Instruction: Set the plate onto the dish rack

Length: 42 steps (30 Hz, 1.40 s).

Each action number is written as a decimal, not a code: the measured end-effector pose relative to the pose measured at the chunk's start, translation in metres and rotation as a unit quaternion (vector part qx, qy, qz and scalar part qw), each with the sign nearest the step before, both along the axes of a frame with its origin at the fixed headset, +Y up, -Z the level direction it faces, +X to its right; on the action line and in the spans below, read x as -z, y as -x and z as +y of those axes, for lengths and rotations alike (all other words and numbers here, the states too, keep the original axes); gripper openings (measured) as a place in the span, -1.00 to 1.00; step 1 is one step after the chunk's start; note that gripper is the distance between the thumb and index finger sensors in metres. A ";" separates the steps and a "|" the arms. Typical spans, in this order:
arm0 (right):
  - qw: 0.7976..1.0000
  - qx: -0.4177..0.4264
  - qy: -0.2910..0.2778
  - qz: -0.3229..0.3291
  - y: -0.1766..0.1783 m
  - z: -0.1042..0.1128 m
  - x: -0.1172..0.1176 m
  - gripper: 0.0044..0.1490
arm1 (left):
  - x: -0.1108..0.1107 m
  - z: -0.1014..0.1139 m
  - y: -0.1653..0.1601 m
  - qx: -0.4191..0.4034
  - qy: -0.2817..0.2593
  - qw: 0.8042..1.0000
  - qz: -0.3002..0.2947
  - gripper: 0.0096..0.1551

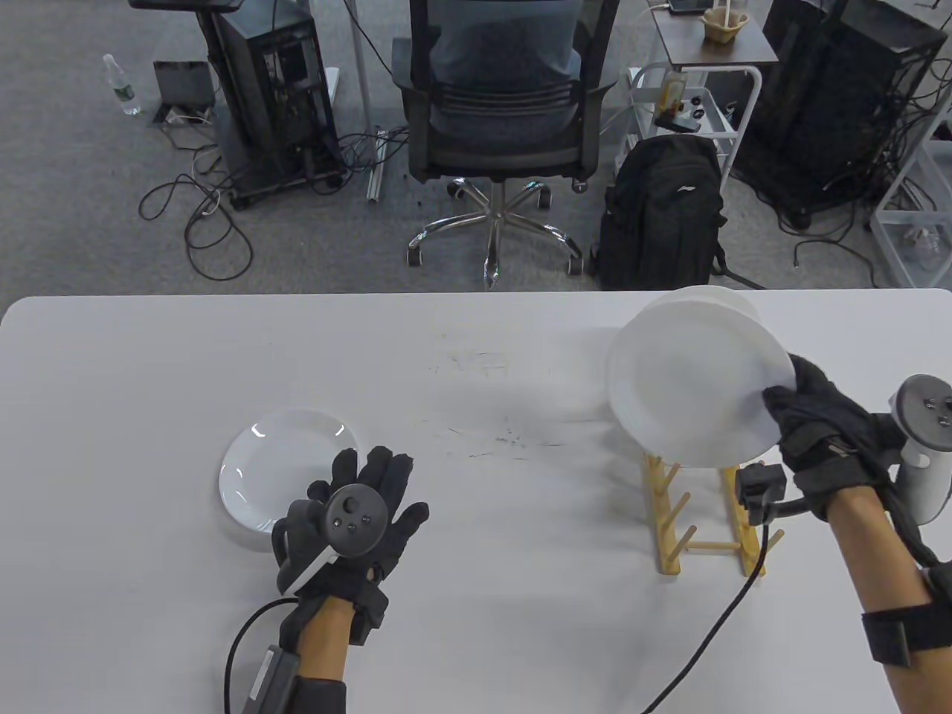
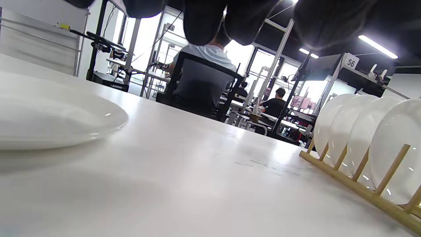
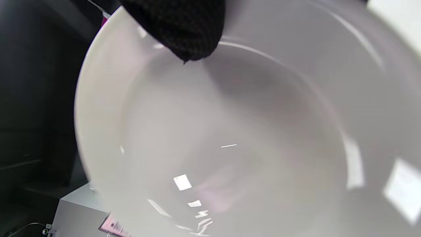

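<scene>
Right hand (image 1: 814, 424) grip pinches rim of round white glazed plate (image 1: 695, 379), frame right, over wooden dish rack (image 1: 703, 513); likely rigid, slippery, breakable. Left hand (image 1: 357, 513) splayed wide.

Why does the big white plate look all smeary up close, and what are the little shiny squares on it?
In the right wrist view, the held plate sits too close to the camera, so it blurs; the squares are lamp reflections. In the left wrist view, the near plate is soft too. The table view is sharp.

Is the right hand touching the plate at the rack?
Touching. In the table view the right hand grips the plate's rim above the rack; the right wrist view shows a gloved fingertip pressed on the plate's face.
</scene>
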State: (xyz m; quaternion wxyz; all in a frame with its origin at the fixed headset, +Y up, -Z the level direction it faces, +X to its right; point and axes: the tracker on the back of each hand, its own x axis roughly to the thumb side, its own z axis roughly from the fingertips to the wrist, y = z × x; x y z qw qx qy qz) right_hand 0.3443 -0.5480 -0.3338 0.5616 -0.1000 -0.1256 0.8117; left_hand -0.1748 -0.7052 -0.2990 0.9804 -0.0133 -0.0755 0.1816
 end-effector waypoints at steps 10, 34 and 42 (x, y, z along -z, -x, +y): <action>0.952 -0.303 -0.007 0.045 0.016 -0.031 0.017 -0.47 | 0.001 -0.005 0.004 -0.010 0.026 1.000 0.009 -0.10; 0.926 -0.375 0.027 0.034 0.047 -0.040 0.006 -0.30 | 0.002 -0.007 0.000 -0.050 0.058 0.997 -0.001 -0.11; 0.943 -0.332 -0.010 0.033 0.069 -0.073 -0.045 0.05 | 0.000 -0.008 0.003 -0.063 0.062 0.996 0.022 -0.15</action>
